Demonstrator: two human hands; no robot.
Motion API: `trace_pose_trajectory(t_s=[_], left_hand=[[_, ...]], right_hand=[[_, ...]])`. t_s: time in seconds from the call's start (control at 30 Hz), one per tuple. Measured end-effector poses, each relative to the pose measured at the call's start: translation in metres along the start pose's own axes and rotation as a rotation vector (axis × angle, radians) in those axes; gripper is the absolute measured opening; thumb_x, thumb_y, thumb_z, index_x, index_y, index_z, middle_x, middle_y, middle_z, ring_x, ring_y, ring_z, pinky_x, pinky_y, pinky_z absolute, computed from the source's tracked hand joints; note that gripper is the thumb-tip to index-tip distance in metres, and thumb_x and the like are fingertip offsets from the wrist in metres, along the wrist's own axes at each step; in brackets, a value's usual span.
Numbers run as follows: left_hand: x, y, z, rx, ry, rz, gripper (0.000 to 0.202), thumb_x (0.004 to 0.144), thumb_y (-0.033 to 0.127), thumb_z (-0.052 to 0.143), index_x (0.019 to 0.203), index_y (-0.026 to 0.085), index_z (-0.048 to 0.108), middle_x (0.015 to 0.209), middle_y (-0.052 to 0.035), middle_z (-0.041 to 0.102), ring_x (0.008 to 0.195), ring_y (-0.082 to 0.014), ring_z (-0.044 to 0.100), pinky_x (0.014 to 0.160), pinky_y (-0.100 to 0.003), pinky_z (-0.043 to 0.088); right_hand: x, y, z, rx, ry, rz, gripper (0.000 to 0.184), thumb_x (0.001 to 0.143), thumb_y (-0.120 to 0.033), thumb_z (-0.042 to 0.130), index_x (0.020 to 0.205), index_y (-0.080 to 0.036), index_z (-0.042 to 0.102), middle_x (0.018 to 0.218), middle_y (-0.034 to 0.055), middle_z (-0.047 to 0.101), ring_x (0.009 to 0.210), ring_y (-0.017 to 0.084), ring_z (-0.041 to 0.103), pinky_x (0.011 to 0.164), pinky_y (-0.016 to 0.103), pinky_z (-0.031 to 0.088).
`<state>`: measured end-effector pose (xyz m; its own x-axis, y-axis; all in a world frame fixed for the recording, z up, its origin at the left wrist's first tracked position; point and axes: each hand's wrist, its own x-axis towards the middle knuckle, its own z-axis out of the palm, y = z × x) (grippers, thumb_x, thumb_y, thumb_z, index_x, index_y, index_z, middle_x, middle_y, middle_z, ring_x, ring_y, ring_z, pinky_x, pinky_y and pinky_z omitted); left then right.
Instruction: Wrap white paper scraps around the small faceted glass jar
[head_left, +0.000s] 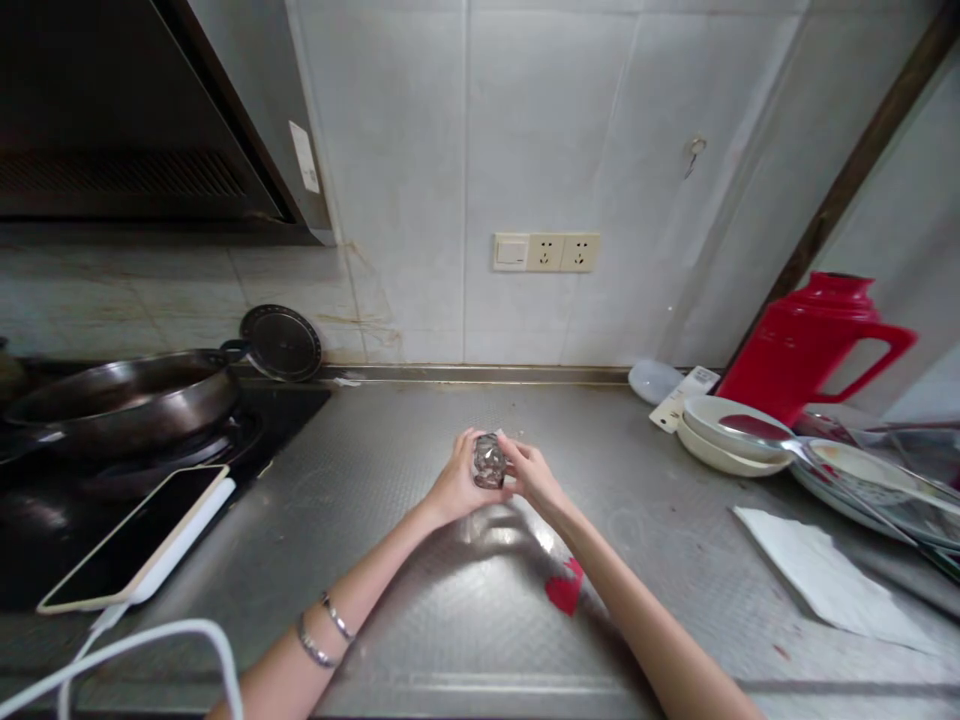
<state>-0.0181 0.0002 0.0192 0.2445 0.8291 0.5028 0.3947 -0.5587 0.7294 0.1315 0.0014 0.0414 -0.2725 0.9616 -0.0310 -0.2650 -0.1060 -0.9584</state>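
Between my two hands, over the middle of the steel counter (405,620), is a small smoky, see-through faceted glass (489,462). My left hand (456,485) wraps around its left side and underneath. From the right, my right hand (532,470) has its fingers closed against the glass's edge. Whether anything is inside the glass is too small to tell. A red heart-shaped piece (564,590) lies on the counter beside my right forearm.
On the left, a wide pan (127,405) sits on the black stove, with a phone (139,545) and white cable in front. To the right are a red thermos jug (806,345), stacked bowls (731,440), plates (885,480) with utensils, and a white napkin (825,575).
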Motion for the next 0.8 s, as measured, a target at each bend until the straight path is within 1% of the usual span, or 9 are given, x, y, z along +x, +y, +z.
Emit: trace_pose_trajectory(t_s=[0.13, 0.2, 0.3, 0.4, 0.47, 0.57, 0.63, 0.7, 0.8], left_hand=[[0.002, 0.005, -0.005, 0.010, 0.047, -0.003, 0.080, 0.053, 0.033, 0.084, 0.121, 0.019, 0.043, 0.122, -0.0132, 0.050, 0.119, -0.0306, 0.047, 0.102, -0.048, 0.036], [0.001, 0.009, -0.007, -0.010, 0.050, -0.028, 0.077, 0.055, 0.032, 0.083, 0.119, 0.019, 0.042, 0.116, -0.0120, 0.054, 0.111, -0.0282, 0.053, 0.097, -0.045, 0.041], [-0.002, 0.015, -0.008, -0.081, 0.025, -0.084, 0.080, 0.057, 0.033, 0.083, 0.123, 0.021, 0.037, 0.114, -0.0103, 0.058, 0.103, -0.0252, 0.059, 0.091, -0.041, 0.045], [-0.005, 0.019, -0.005, -0.144, -0.023, -0.117, 0.083, 0.059, 0.032, 0.082, 0.125, 0.024, 0.033, 0.111, -0.0081, 0.061, 0.097, -0.0229, 0.062, 0.086, -0.038, 0.048], [-0.006, 0.020, -0.004, -0.164, -0.037, -0.121, 0.084, 0.058, 0.031, 0.082, 0.126, 0.024, 0.032, 0.110, -0.0076, 0.061, 0.096, -0.0227, 0.062, 0.086, -0.037, 0.048], [-0.007, 0.021, -0.002, -0.180, -0.028, -0.110, 0.087, 0.056, 0.029, 0.083, 0.126, 0.022, 0.031, 0.115, -0.0095, 0.059, 0.102, -0.0244, 0.060, 0.090, -0.038, 0.047], [-0.007, 0.021, 0.000, -0.183, -0.024, -0.102, 0.087, 0.056, 0.028, 0.083, 0.126, 0.021, 0.031, 0.118, -0.0110, 0.057, 0.106, -0.0255, 0.058, 0.093, -0.039, 0.045], [-0.008, 0.021, 0.001, -0.184, -0.032, -0.095, 0.087, 0.056, 0.026, 0.083, 0.126, 0.021, 0.032, 0.120, -0.0115, 0.056, 0.108, -0.0261, 0.057, 0.095, -0.041, 0.044], [-0.008, 0.021, 0.002, -0.182, -0.048, -0.082, 0.089, 0.055, 0.022, 0.082, 0.128, 0.021, 0.032, 0.124, -0.0122, 0.054, 0.111, -0.0267, 0.056, 0.096, -0.042, 0.043]], right_hand=[[0.001, 0.001, 0.001, 0.093, 0.033, 0.018, 0.047, 0.076, -0.059, 0.059, 0.095, -0.017, 0.064, 0.096, 0.0093, 0.070, 0.072, 0.021, 0.067, 0.049, 0.027, 0.053], [0.001, 0.002, 0.002, 0.118, 0.051, 0.028, 0.045, 0.074, -0.058, 0.061, 0.091, -0.016, 0.063, 0.093, 0.0101, 0.070, 0.071, 0.021, 0.067, 0.049, 0.027, 0.052], [0.003, 0.004, 0.000, 0.070, 0.031, 0.020, 0.040, 0.070, -0.051, 0.068, 0.088, -0.016, 0.064, 0.090, 0.0096, 0.070, 0.069, 0.020, 0.067, 0.049, 0.025, 0.051], [0.006, 0.004, -0.006, -0.052, 0.037, -0.018, 0.041, 0.069, -0.054, 0.066, 0.086, -0.017, 0.063, 0.084, 0.0066, 0.069, 0.063, 0.018, 0.065, 0.048, 0.026, 0.050], [0.008, 0.002, -0.012, -0.213, 0.093, -0.103, 0.043, 0.070, -0.059, 0.063, 0.079, -0.017, 0.062, 0.075, 0.0040, 0.066, 0.057, 0.017, 0.062, 0.046, 0.025, 0.048], [0.008, -0.004, -0.019, -0.490, 0.236, -0.354, 0.046, 0.075, -0.062, 0.056, 0.065, -0.018, 0.058, 0.061, 0.0006, 0.057, 0.055, 0.014, 0.055, 0.049, 0.023, 0.045], [0.007, -0.008, -0.020, -0.596, 0.304, -0.493, 0.047, 0.079, -0.060, 0.051, 0.061, -0.018, 0.057, 0.057, -0.0003, 0.054, 0.057, 0.014, 0.052, 0.053, 0.023, 0.044], [0.005, -0.013, -0.019, -0.599, 0.266, -0.537, 0.047, 0.083, -0.058, 0.049, 0.063, -0.017, 0.060, 0.059, 0.0006, 0.057, 0.062, 0.015, 0.053, 0.059, 0.024, 0.044], [0.001, -0.017, -0.014, -0.497, 0.068, -0.512, 0.045, 0.085, -0.055, 0.049, 0.081, -0.016, 0.069, 0.075, 0.0039, 0.067, 0.076, 0.019, 0.060, 0.071, 0.027, 0.047]])
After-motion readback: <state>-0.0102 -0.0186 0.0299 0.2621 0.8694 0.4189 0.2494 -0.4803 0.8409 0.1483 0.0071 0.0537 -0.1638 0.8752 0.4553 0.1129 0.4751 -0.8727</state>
